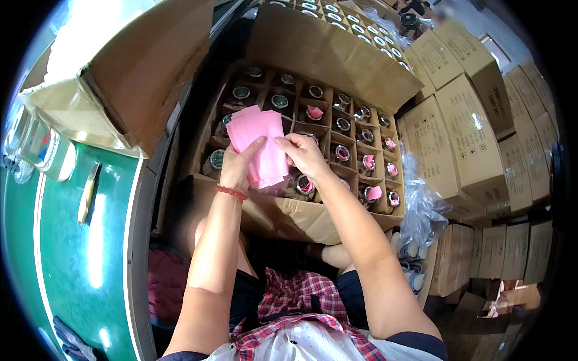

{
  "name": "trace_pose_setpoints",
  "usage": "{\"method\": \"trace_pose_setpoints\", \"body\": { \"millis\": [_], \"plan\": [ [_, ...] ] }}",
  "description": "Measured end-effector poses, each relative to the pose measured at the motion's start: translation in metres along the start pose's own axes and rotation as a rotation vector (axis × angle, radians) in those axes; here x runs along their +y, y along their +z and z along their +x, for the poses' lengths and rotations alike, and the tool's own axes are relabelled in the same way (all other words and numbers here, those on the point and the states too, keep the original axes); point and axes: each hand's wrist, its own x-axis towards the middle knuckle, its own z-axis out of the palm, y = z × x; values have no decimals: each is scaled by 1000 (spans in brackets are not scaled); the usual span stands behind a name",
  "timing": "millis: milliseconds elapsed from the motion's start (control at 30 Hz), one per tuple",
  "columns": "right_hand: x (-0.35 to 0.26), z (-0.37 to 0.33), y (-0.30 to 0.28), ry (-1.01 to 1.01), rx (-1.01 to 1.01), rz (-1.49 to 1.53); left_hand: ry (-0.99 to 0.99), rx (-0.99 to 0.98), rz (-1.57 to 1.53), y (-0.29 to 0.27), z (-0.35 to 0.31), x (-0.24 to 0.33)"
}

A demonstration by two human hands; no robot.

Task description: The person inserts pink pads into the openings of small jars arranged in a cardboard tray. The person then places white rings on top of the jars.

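A stack of pink paper slips [260, 141] is held over an open carton [271, 213] in front of me. My left hand [239, 163] grips the stack from its left side, thumb on top. At the right edge, my right hand [303, 154] pinches the slips between thumb and fingers; whether one slip is separated cannot be seen. Cardboard dividers split the carton into cells with a glass bottle [279, 101] in many of them. Pink paper pokes out of several bottle mouths, mostly on the right, such as this slip [374, 192]. The stack and my hands hide some cells.
On the green table [66, 234] at left lie a yellow-handled knife [88, 195], a glass jar [55, 153] and a dark glove [72, 342]. An open carton [144, 72] stands behind them. Stacked cartons [466, 132] and clear plastic wrap [418, 207] are at right.
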Motion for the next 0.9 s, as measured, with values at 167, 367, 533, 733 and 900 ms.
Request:
{"method": "trace_pose_setpoints", "body": {
  "millis": [167, 367, 533, 733, 900],
  "plan": [
    [8, -5, -2, 94, 59, 208, 9, 80, -26, -11, 1, 7],
    [-1, -6, -6, 149, 138, 146, -32, 122, -71, -27, 2, 22],
    [4, 6, -5, -19, 72, 55, -105, -105, 2, -23, -9, 28],
    [0, 2, 10, -123, -42, 8, -88, -131, 159, -26, -9, 25],
    [-6, -6, 11, -93, -145, -20, -96, -82, 90, -26, -10, 32]
  ]
}}
